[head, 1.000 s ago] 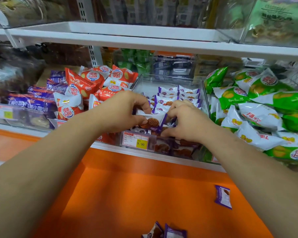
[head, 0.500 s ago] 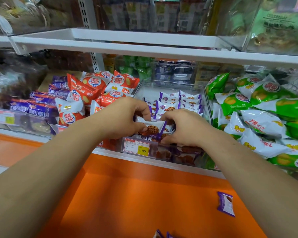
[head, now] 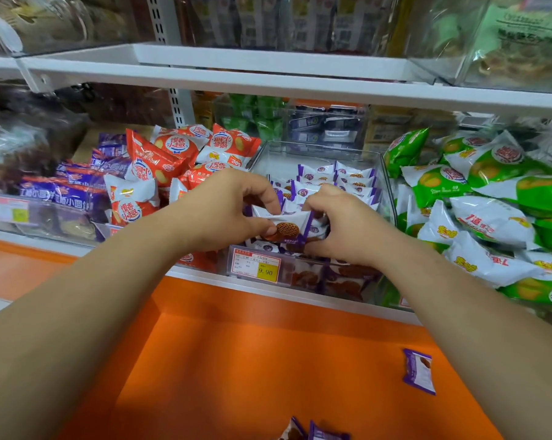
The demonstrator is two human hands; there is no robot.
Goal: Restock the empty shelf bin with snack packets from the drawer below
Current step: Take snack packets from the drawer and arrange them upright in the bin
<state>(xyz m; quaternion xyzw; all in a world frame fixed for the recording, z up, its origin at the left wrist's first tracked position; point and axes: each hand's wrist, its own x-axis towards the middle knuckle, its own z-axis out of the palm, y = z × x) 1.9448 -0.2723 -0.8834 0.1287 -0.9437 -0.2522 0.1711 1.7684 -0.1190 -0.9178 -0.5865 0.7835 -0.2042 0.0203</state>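
Left hand point(head: 223, 214), right hand point(head: 341, 231) each pinching one end of snack packet point(head: 292, 222); long axis lying crosswise, packet hanging over near end of bin point(head: 316, 150).

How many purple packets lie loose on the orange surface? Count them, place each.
3. One purple packet lies at the right; two more packets sit side by side at the bottom edge, cut off by the frame. Others may lie out of view.

White shelf board point(head: 268, 87) overhead; slotted white upright point(head: 180, 106) behind; clear bins point(head: 506, 42) on upper tier; soft even light.
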